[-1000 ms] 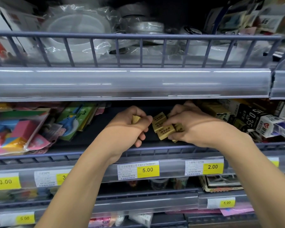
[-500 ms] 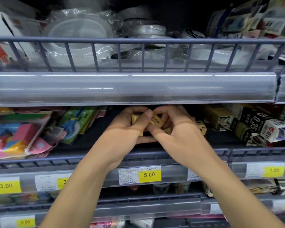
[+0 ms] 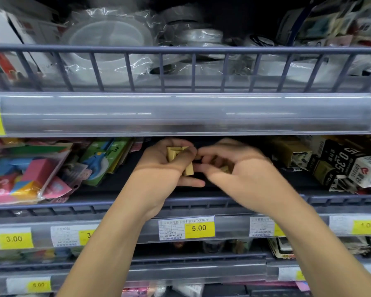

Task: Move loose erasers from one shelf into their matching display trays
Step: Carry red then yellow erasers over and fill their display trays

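Both hands reach into the middle shelf [image 3: 201,202] over its dark floor. My left hand [image 3: 163,166] grips a bunch of tan boxed erasers [image 3: 175,154]; one of them sticks out below its fingers. My right hand [image 3: 238,168] sits just to the right, blurred, fingers curled toward the left hand, with another tan eraser [image 3: 225,168] showing under its fingers. Whether the right hand grips that eraser is unclear. No display tray for these erasers shows.
Colourful packets [image 3: 30,172] and a green pack [image 3: 107,159] fill the shelf's left. Black and white boxes [image 3: 349,166] and a tan box [image 3: 291,153] crowd its right. Bagged clear containers [image 3: 109,46] sit behind the upper rail. Price labels [image 3: 198,228] line the shelf front.
The right hand has drawn back a little to the right from the left hand. The left hand now holds the gathered erasers on its own. The view has tilted slightly upward.
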`<state>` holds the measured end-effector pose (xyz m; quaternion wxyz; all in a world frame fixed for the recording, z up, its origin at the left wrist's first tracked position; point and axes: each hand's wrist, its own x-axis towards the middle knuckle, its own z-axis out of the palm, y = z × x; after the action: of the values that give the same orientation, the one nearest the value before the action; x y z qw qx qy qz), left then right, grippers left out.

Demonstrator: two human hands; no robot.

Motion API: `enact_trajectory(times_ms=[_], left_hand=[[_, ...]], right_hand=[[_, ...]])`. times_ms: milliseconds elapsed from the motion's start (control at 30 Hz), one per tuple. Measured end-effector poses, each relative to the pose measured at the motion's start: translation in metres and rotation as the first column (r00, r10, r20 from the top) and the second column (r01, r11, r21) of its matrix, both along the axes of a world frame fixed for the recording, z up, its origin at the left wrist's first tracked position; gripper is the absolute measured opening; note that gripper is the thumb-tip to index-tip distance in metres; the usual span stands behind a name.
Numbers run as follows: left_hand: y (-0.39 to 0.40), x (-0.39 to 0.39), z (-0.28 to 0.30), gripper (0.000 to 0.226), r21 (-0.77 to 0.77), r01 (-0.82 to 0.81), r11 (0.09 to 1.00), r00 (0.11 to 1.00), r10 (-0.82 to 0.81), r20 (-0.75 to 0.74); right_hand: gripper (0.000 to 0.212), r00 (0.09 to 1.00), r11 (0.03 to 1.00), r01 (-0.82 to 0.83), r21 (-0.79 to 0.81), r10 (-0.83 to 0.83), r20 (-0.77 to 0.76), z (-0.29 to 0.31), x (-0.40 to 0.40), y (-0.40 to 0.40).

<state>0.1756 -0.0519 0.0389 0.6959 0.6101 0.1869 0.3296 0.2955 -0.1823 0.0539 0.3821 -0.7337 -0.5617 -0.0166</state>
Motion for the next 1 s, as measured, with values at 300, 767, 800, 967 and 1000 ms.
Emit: enact_trajectory(times_ms=[300, 767, 800, 967, 1000], left_hand=[[0.003, 0.002, -0.002, 0.013, 0.086, -0.019, 0.996, 0.994, 0.028, -0.105], [0.001, 0.003, 0.001, 0.011, 0.141, -0.057, 0.988, 0.982, 0.080, -0.168], [0.001, 0.003, 0.002, 0.011, 0.142, -0.061, 0.988, 0.980, 0.086, -0.178], [0.000, 0.002, 0.007, 0.021, 0.065, -0.096, 0.993, 0.975, 0.107, -0.193], [-0.001, 0.001, 0.007, 0.025, 0.058, -0.100, 0.993, 0.976, 0.109, -0.190]], right_hand=[[0.042, 0.918, 0.858, 0.235, -0.456, -0.041, 0.395, 0.009, 0.042, 0.001], [0.034, 0.857, 0.849, 0.286, -0.444, -0.019, 0.515, 0.005, 0.038, 0.015], [0.035, 0.859, 0.853, 0.287, -0.436, -0.029, 0.510, 0.005, 0.038, 0.015], [0.032, 0.977, 0.967, 0.194, -0.168, -0.175, 0.121, 0.000, 0.030, 0.009], [0.027, 0.983, 0.981, 0.180, -0.072, -0.177, 0.043, -0.004, 0.025, 0.008]])
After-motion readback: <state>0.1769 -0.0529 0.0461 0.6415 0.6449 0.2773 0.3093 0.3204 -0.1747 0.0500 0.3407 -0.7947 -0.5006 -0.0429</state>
